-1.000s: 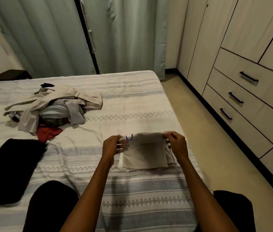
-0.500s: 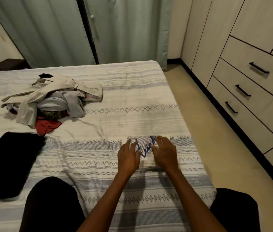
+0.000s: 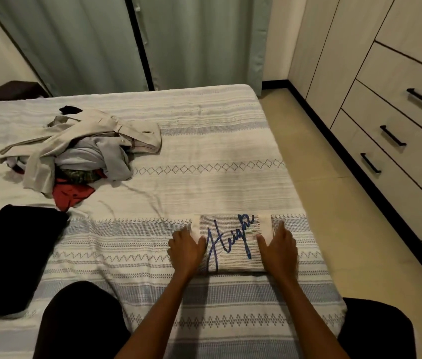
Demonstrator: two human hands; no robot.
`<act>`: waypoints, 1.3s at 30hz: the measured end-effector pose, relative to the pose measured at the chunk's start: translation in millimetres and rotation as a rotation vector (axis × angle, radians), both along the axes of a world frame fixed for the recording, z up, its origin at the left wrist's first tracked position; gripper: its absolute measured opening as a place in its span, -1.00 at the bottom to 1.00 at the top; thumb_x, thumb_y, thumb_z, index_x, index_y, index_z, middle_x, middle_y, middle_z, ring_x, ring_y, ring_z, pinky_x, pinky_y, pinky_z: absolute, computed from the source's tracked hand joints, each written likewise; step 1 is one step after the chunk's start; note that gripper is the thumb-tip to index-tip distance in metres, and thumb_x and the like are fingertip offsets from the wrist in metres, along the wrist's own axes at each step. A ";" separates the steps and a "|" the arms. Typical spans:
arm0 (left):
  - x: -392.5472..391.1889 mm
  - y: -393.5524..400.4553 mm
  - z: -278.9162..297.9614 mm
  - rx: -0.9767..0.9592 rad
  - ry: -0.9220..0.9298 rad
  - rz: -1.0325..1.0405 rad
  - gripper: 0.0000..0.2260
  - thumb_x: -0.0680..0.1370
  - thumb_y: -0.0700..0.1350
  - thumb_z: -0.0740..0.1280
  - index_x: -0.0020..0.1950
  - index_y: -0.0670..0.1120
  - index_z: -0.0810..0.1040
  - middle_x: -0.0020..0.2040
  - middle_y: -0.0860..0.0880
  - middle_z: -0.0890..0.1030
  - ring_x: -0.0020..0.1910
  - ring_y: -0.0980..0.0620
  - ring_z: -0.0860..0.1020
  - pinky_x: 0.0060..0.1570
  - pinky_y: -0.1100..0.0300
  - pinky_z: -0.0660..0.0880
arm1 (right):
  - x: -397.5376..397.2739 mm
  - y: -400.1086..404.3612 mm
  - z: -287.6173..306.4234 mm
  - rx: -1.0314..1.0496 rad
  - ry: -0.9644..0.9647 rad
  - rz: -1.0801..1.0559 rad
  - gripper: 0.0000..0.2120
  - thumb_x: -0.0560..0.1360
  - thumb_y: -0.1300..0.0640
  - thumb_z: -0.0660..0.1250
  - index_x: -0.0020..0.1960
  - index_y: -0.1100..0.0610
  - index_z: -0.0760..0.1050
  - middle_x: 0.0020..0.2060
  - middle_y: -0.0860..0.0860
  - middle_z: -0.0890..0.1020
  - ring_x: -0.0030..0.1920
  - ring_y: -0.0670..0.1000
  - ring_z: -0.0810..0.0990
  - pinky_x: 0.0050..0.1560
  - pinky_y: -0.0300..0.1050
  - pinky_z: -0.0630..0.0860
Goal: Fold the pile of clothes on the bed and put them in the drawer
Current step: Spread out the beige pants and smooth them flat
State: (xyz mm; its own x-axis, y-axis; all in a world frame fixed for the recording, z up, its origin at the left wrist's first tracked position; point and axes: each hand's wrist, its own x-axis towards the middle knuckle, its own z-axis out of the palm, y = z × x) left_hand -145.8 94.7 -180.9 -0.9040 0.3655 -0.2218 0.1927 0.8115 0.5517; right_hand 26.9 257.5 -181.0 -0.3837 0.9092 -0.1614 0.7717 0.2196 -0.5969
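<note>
Nearest the camera, the person's dark-clad knees sit at the bed's (image 3: 230, 130) edge, both forearms reaching forward over the striped cover. A second ago the pale garment was held up between two pinching hands; it now lies flat as a compact folded shirt (image 3: 233, 244), blue script uppermost, and the hands have slid apart from its middle to its two sides. That suggests the folding of this piece is done and only smoothing is left before it can go to a drawer. The left hand (image 3: 186, 251) rests palm down on the shirt's left edge, fingers (image 3: 191, 233) straight and spread, gripping nothing. The right hand (image 3: 278, 248) mirrors it on the right edge, thumb angled inward, fingers likewise extended and flat. To the left lies a black folded item (image 3: 13, 257). Farther back the unfolded pile of clothes (image 3: 80, 154) waits, so most of the task remains. The drawers (image 3: 396, 141) on the right are all closed.
</note>
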 end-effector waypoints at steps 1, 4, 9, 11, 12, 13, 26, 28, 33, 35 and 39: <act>-4.2 0.9 2.4 -0.025 -0.099 0.015 -0.42 0.45 0.21 0.34 0.33 -0.13 0.46 0.26 -0.15 0.52 0.24 -0.22 0.47 0.24 -0.06 0.41 | 0.1 2.9 5.7 -0.101 0.013 -0.025 -0.20 0.56 -0.17 0.35 0.60 0.18 0.10 0.46 0.21 0.39 0.42 0.25 0.40 0.35 0.10 0.38; -12.2 2.9 11.8 0.045 -0.327 -0.047 -0.48 0.28 0.21 0.27 0.05 -0.13 0.61 -0.02 -0.13 0.67 0.02 -0.17 0.63 0.07 0.01 0.56 | -0.6 8.8 12.8 -0.346 0.125 -0.029 -0.42 0.54 -0.09 0.42 0.44 0.16 0.38 0.27 0.14 0.60 0.22 0.19 0.59 0.17 -0.02 0.47; -12.8 -6.2 34.4 0.301 -0.346 -0.084 -0.80 0.51 0.04 0.32 -0.16 -0.08 0.53 -0.22 -0.05 0.59 -0.18 -0.05 0.54 -0.18 0.12 0.43 | -16.6 -10.9 22.1 -0.447 0.317 0.019 -0.56 0.60 -0.01 0.34 0.42 0.12 0.43 0.20 0.12 0.63 0.15 0.15 0.61 0.16 0.02 0.54; -22.0 -19.8 43.5 0.370 -0.318 -0.034 -0.77 0.59 0.00 0.32 0.12 -0.14 0.51 0.01 -0.10 0.59 -0.02 -0.07 0.56 -0.06 0.09 0.46 | -35.1 -27.3 37.2 -0.459 0.397 0.095 -0.60 0.62 0.04 0.32 0.42 0.13 0.41 0.20 0.10 0.62 0.16 0.13 0.60 0.05 -0.08 0.50; -28.8 -28.2 49.9 0.399 -0.288 0.004 -0.73 0.59 -0.02 0.33 0.21 -0.15 0.47 0.08 -0.12 0.59 0.02 -0.09 0.56 -0.05 0.08 0.47 | -46.2 -34.8 44.8 -0.454 0.406 0.145 -0.62 0.63 0.07 0.31 0.41 0.15 0.42 0.19 0.10 0.62 0.16 0.12 0.60 -0.01 -0.13 0.48; -39.0 -41.3 57.2 0.430 -0.262 0.047 -0.73 0.59 -0.05 0.33 0.23 -0.15 0.46 0.10 -0.12 0.59 0.01 -0.10 0.56 -0.08 0.09 0.46 | -61.5 -45.1 52.0 -0.459 0.412 0.193 -0.63 0.63 0.09 0.31 0.40 0.17 0.43 0.19 0.09 0.62 0.17 0.12 0.60 -0.06 -0.16 0.47; -93.9 -332.9 142.0 0.890 0.027 0.848 -0.84 0.57 -0.23 0.25 0.09 -0.05 0.53 0.00 -0.07 0.65 -0.12 -0.01 0.60 -0.11 0.01 0.53 | -272.0 -284.5 147.3 -0.753 0.490 0.823 -0.77 0.58 0.33 0.26 0.12 0.06 0.54 0.05 -0.02 0.68 0.07 0.08 0.64 0.08 -0.11 0.53; -79.2 -363.4 135.1 0.915 0.035 0.968 -0.83 0.59 -0.22 0.25 0.15 -0.05 0.50 0.00 -0.02 0.63 -0.08 0.00 0.59 -0.09 0.00 0.56 | -282.3 -317.1 150.2 -0.756 0.398 0.943 -0.65 0.53 0.40 0.23 0.20 0.07 0.50 0.05 -0.04 0.66 0.02 0.02 0.63 -0.05 -0.23 0.53; -44.2 -437.2 104.2 0.922 -0.017 1.201 -0.74 0.60 -0.19 0.25 0.30 -0.11 0.47 0.12 -0.11 0.59 -0.04 -0.07 0.61 -0.15 -0.04 0.64 | -299.4 -406.8 128.6 -0.682 0.038 1.211 -0.67 0.50 0.36 0.26 0.25 0.19 0.47 0.03 0.13 0.61 -0.07 0.06 0.57 -0.14 -0.10 0.50; -32.8 -452.6 95.1 0.923 -0.027 1.256 -0.77 0.62 -0.22 0.24 0.27 -0.10 0.46 0.07 -0.08 0.59 -0.10 -0.02 0.59 -0.29 0.08 0.60 | -300.1 -431.0 118.4 -0.661 -0.032 1.259 -0.70 0.53 0.36 0.22 0.24 0.22 0.45 -0.04 0.10 0.55 -0.17 -0.02 0.51 -0.22 -0.15 0.44; -23.9 -477.0 87.3 0.887 0.082 1.305 -0.72 0.63 -0.18 0.26 0.35 -0.08 0.42 0.24 -0.11 0.55 0.13 -0.12 0.54 -0.02 0.06 0.50 | -309.5 -460.1 110.6 -0.677 -0.022 1.318 -0.68 0.57 0.36 0.20 0.29 0.15 0.39 -0.02 0.02 0.52 -0.13 -0.05 0.48 -0.18 -0.14 0.42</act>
State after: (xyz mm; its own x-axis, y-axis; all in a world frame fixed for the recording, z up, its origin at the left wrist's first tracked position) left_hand -169.7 -382.3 -93.7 -0.6857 -0.6606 -0.3056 -0.2998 -0.1263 0.9456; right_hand -282.6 -202.6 -70.5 -0.8447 -0.3330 -0.4191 0.2520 0.4434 -0.8602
